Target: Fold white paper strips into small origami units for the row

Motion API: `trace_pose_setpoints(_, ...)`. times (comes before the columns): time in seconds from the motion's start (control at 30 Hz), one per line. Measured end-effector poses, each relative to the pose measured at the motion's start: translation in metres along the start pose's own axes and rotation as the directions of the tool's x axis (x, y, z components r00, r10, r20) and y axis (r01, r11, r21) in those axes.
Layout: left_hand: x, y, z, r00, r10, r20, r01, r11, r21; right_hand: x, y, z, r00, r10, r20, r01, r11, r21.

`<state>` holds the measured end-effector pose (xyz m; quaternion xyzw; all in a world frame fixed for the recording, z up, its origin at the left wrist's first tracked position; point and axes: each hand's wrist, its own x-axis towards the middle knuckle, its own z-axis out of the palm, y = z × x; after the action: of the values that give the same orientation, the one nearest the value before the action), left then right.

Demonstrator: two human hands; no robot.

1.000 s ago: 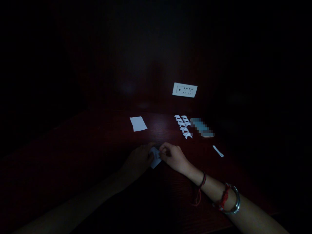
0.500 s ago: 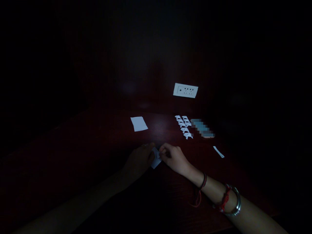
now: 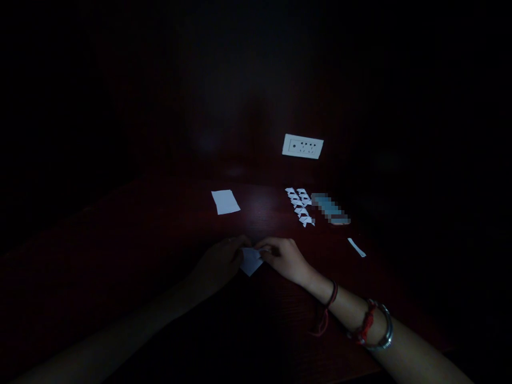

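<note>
2 hands, 1 pc. of paper (image 3: 250, 262) between them, low on the table (image 3: 180, 213), corner pointing at the wearer. L hand (image 3: 222, 261) — v. dark — has thumb & fingers closed on its left edge; R hand (image 3: 286, 256) pinches the upper right. R arm: 1 dark red cord (image 3: 334, 293), 1 red bracelet (image 3: 368, 322), 1 silver bangle (image 3: 389, 330). Beyond: 1 white stack (image 3: 226, 202), sheet no. unclear; folded pcs. (image 3: 304, 219) in 2 rows, exact no. unclear; beside them 1 pixelated slab (image 3: 328, 208); nearer, 1 narrow strip (image 3: 356, 247). Wall — 1 socket plate (image 3: 303, 146).
</note>
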<state>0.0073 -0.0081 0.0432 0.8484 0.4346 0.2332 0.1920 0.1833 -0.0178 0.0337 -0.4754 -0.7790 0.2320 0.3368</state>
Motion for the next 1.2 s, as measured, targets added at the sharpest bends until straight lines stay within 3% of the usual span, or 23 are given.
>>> trace_pose_setpoints(0.2, 0.0, -0.001, -0.003, 0.998, -0.047, 0.028, 0.05, 0.995, -0.09, -0.001, 0.002, 0.0, 1.0, 0.009, 0.017, -0.008, 1.0, -0.015)
trace_pose_setpoints(0.4, 0.0, 0.007, -0.004, 0.992, -0.122, 0.024, 0.122, 0.992, -0.007, -0.001, 0.002, -0.001, 0.999, -0.01, 0.031, 0.011, 1.0, -0.006)
trace_pose_setpoints(0.77, 0.0, 0.008, 0.002, 0.995, -0.086, -0.053, 0.087, 0.996, 0.008, -0.001, 0.0, 0.002, 1.0, -0.003, 0.001, 0.003, 0.998, 0.057)
trace_pose_setpoints(1.2, -0.001, 0.0, 0.005, 0.994, -0.089, -0.057, 0.085, 0.994, -0.07, -0.001, 0.003, 0.006, 0.999, 0.042, 0.009, -0.042, 0.992, 0.12)
